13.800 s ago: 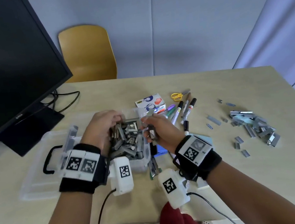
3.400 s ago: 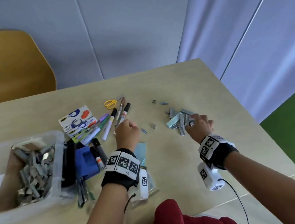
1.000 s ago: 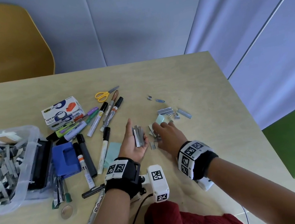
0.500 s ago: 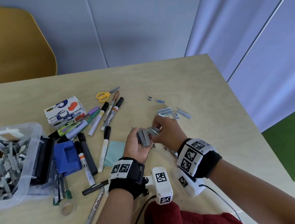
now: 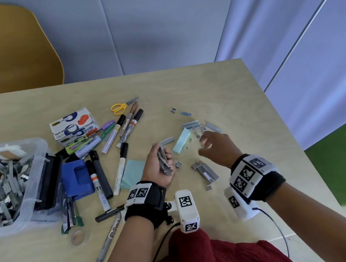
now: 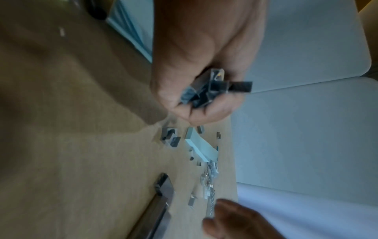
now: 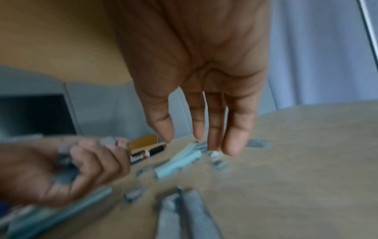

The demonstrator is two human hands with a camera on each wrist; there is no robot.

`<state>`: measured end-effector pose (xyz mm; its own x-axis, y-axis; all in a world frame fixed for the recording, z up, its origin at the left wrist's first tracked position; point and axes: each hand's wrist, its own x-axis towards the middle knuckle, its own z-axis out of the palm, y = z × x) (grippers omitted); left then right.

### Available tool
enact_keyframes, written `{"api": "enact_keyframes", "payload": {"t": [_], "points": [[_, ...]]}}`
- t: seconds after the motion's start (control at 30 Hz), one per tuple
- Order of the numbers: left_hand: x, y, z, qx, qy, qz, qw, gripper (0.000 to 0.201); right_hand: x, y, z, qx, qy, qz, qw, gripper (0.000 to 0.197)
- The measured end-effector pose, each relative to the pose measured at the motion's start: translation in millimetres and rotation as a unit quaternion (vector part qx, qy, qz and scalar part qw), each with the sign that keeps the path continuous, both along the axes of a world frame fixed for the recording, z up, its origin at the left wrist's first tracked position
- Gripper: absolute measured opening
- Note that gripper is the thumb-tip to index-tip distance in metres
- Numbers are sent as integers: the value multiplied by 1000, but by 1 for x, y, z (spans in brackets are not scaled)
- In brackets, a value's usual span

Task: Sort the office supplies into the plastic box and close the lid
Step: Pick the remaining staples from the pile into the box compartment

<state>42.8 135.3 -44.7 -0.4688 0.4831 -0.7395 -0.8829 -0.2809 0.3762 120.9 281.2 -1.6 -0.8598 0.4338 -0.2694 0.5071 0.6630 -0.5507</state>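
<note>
My left hand [image 5: 164, 157] is palm-up over the table, fingers curled round a bundle of grey staple strips [image 5: 163, 162]; the left wrist view shows the strips [image 6: 206, 92] pinched in that hand [image 6: 196, 111]. My right hand [image 5: 204, 143] hovers to the right with straight fingers and holds nothing. In the right wrist view its fingertips [image 7: 197, 134] hang just above loose staple strips [image 7: 218, 159] and a pale blue staple box [image 7: 178, 163]. More strips [image 5: 205, 173] lie between my wrists. The clear plastic box [image 5: 36, 147] stands at the far left, lidless, with many staple strips [image 5: 4, 187] inside.
Between the box and my hands lie several markers [image 5: 112, 135], yellow scissors [image 5: 118, 107], a tape dispenser carton [image 5: 73, 127], a blue hole punch [image 5: 77, 179], a teal note pad [image 5: 133, 173] and a silver pen [image 5: 104, 249]. The table's right edge [image 5: 277, 120] is close.
My right hand has left the left palm and swung right, opening over the loose staples. The left hand has curled round its bundle.
</note>
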Motion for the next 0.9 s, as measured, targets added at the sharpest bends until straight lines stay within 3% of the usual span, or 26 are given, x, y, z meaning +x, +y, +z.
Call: {"api": "enact_keyframes", "payload": {"t": [0.1,0.17,0.27,0.33,0.4,0.5,0.57,0.63,0.73,0.77,0.8,0.83,0.9], "points": [[-1,1,0,4,5,-14,1000,44,17,3,-14,54,-130,56,988,55],[-2,2,2,-25,10,-23,999,48,23,-3,-23,61,-170,72,981,68],[-1,3,9,-100,50,-54,992,43,21,-16,-35,70,-149,83,983,53],[-1,2,9,-203,140,-103,964,34,17,-22,-37,72,-126,77,986,44],[-2,3,8,-335,267,-185,885,31,13,-23,-38,63,-119,73,988,39],[-3,5,7,-479,402,-307,717,42,9,-15,-38,-17,-103,18,994,28],[-1,7,11,-499,444,-343,660,41,9,-8,-37,-146,-60,-57,986,17],[1,10,14,-504,467,-367,627,38,10,-2,-35,-352,1,-145,925,14],[4,17,16,-521,494,-404,566,30,16,3,-35,-612,62,-238,752,8],[5,18,15,-525,502,-410,552,27,18,5,-36,-676,79,-245,691,14],[5,19,13,-525,507,-418,541,24,19,7,-38,-711,92,-240,654,29],[7,19,12,-524,511,-425,533,23,20,8,-37,-730,102,-235,634,38],[8,20,10,-520,517,-442,517,23,21,7,-35,-727,100,-224,641,28]]}}
